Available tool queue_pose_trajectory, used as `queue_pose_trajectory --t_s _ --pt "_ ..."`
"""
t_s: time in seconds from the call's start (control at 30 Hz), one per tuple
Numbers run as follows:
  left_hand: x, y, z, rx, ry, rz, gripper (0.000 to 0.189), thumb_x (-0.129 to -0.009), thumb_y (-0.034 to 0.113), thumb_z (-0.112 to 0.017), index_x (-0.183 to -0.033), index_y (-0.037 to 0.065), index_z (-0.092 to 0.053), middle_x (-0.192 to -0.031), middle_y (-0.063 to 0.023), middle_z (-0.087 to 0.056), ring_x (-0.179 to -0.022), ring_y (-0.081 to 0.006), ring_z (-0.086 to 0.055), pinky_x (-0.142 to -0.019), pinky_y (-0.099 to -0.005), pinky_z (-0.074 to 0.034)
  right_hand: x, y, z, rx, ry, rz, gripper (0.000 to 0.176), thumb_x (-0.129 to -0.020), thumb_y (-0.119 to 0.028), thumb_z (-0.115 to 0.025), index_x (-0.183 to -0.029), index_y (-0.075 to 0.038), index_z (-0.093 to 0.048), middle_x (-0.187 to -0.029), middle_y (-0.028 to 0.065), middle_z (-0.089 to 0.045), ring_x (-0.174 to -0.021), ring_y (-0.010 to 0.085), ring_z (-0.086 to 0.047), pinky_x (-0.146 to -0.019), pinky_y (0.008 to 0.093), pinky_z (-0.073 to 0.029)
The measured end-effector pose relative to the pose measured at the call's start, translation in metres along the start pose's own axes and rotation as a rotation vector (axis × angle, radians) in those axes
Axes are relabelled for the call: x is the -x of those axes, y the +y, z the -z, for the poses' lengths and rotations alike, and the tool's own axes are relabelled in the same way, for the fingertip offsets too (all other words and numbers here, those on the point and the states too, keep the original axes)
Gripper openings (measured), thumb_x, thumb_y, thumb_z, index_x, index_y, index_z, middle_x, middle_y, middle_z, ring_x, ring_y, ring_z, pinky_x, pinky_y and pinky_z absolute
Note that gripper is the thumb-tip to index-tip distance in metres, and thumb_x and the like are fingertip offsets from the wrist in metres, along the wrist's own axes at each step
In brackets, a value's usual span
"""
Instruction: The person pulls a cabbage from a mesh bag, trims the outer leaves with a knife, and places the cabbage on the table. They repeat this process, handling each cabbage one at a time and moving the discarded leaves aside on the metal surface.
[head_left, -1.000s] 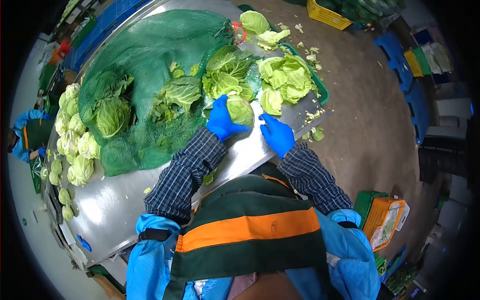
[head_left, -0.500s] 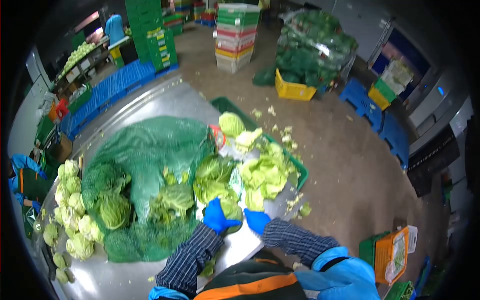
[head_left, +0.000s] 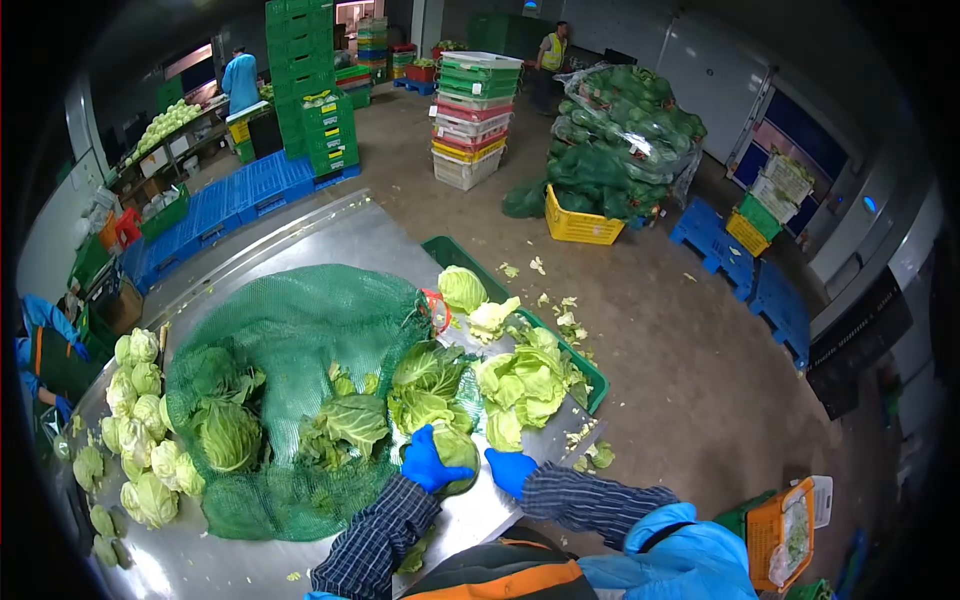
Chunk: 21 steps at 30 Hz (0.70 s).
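Note:
My left hand (head_left: 432, 462), in a blue glove, grips a green cabbage (head_left: 456, 448) at the table's near edge, its thumb stretched across the front. Just to the right, my right hand (head_left: 509, 472), also gloved, is closed, apart from the cabbage; whatever it may hold is hidden. Beyond my hands are a leafy cabbage (head_left: 425, 385) and a heap of loose pale leaves (head_left: 525, 385). To the left a green mesh sack (head_left: 300, 310) lies spread out, with a cabbage (head_left: 228, 436) in its opening and another leafy cabbage (head_left: 355, 420) on the mesh.
Pale trimmed cabbages (head_left: 145, 440) are piled at the left of the metal table (head_left: 350, 235). A green crate (head_left: 597, 385) stands at its right edge. Leaf scraps lie on the floor (head_left: 660, 350). Stacked crates (head_left: 475, 120), bagged cabbages (head_left: 630, 135) and people are farther off.
My view has tilted up a little, so the table sits lower and a person in a yellow vest shows at the back. Both hands stay near the same cabbage, with little movement.

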<state>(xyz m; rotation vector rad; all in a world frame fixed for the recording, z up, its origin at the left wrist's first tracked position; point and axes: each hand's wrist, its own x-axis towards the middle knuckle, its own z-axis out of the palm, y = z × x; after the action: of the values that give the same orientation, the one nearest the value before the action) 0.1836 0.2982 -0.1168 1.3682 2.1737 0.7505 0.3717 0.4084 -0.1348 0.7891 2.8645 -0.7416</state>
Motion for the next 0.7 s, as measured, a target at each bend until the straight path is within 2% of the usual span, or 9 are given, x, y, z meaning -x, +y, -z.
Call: queue_pose_trajectory --t_s 0.27,0.33,0.4,0.47,0.5,0.53,0.6,0.63,0.7 --pt "0.027 -0.012 0.002 0.274 0.095 -0.078 0.117 -0.042 0.044 -0.09 -0.13 -0.002 -0.028 -0.124 -0.0201 -0.036 -0.118 -0.0343 -0.039 -0.104 -0.0408 -0.033 -0.014 0.007 -0.02 -0.136 -0.093 -0.09 0.034 -0.09 -0.028 -0.048 -0.115 -0.004 -0.05 -0.087 0.0197 -0.064 -0.077 0.0349 -0.065 -0.067 0.0445 -0.05" --pt "0.042 -0.024 -0.007 0.293 0.204 -0.217 0.112 -0.048 0.04 -0.09 -0.13 -0.001 -0.027 -0.124 -0.019 -0.034 -0.117 -0.0325 -0.039 -0.103 -0.0407 -0.033 -0.024 0.016 -0.076 -1.35 -0.092 -0.267 0.05 -0.088 -0.041 -0.055 -0.122 -0.005 -0.049 -0.083 0.0125 -0.065 -0.066 0.029 -0.064 -0.062 0.0419 -0.051" --pt "0.045 -0.029 -0.009 0.413 0.248 -0.189 0.1 -0.051 0.039 -0.088 -0.124 0.0 -0.034 -0.117 -0.0189 -0.043 -0.11 -0.0311 -0.047 -0.097 -0.041 -0.04 0.009 -0.054 0.023 -1.293 -0.249 -0.522 0.057 -0.087 -0.038 -0.06 -0.127 0.0 -0.046 -0.109 0.0122 -0.06 -0.093 0.0204 -0.059 -0.083 0.0315 -0.049" --pt "0.052 -0.028 -0.002 0.501 0.15 -0.04 0.091 -0.053 0.037 -0.088 -0.12 -0.001 -0.04 -0.112 -0.0176 -0.047 -0.106 -0.0301 -0.049 -0.097 -0.0409 -0.039 0.01 -0.053 0.001 -1.487 -0.011 -0.187 0.06 -0.082 -0.024 -0.069 -0.13 0.001 -0.044 -0.12 0.0129 -0.056 -0.108 0.0183 -0.052 -0.094 0.0321 -0.043" --pt "0.056 -0.013 0.005 0.55 0.179 -0.096 0.089 -0.053 0.037 -0.087 -0.12 -0.001 -0.043 -0.112 -0.0179 -0.049 -0.107 -0.0317 -0.049 -0.098 -0.0419 -0.038 0.005 -0.041 -0.003 -1.445 -0.028 -0.223 0.065 -0.076 -0.016 -0.075 -0.13 0.001 -0.044 -0.12 0.013 -0.056 -0.109 0.0193 -0.052 -0.096 0.0343 -0.043" --pt "0.055 -0.009 0.006 0.499 0.196 -0.191 0.093 -0.053 0.034 -0.087 -0.126 0.001 -0.04 -0.119 -0.0194 -0.047 -0.112 -0.0337 -0.047 -0.099 -0.043 -0.038 -0.002 -0.028 -0.003 -1.1 0.072 -0.089 0.062 -0.077 -0.017 -0.073 -0.13 0.001 -0.045 -0.123 0.0137 -0.055 -0.111 0.0203 -0.051 -0.096 0.0337 -0.043" --pt "0.047 -0.024 -0.02 0.541 0.103 -0.163 0.098 -0.053 0.028 -0.085 -0.134 0.003 -0.037 -0.129 -0.0217 -0.044 -0.119 -0.0364 -0.043 -0.101 -0.0439 -0.036 -0.012 -0.035 0.027 -0.827 0.094 -0.121 0.049 -0.08 -0.013 -0.069 -0.121 0.002 -0.048 -0.106 0.014 -0.06 -0.092 0.0226 -0.061 -0.079 0.0341 -0.052" --pt "0.059 -0.001 -0.007 0.481 0.156 -0.094 0.097 -0.053 0.026 -0.084 -0.135 0.003 -0.036 -0.13 -0.0215 -0.043 -0.12 -0.0371 -0.042 -0.103 -0.0427 -0.034 -0.019 -0.033 0.024 -1.264 0.069 -0.273 0.044 -0.081 -0.015 -0.068 -0.118 0.001 -0.05 -0.102 0.0124 -0.061 -0.085 0.0187 -0.061 -0.072 0.0324 -0.053" --pt "0.051 -0.006 -0.02 0.389 0.188 -0.127 0.099 -0.055 0.027 -0.084 -0.137 0.002 -0.033 -0.131 -0.0224 -0.042 -0.12 -0.0368 -0.041 -0.103 -0.0419 -0.034 -0.041 -0.011 0.019 -1.079 0.1 -0.094 0.045 -0.079 -0.021 -0.07 -0.116 -0.004 -0.053 -0.085 0.0088 -0.062 -0.078 0.014 -0.06 -0.066 0.0287 -0.05"
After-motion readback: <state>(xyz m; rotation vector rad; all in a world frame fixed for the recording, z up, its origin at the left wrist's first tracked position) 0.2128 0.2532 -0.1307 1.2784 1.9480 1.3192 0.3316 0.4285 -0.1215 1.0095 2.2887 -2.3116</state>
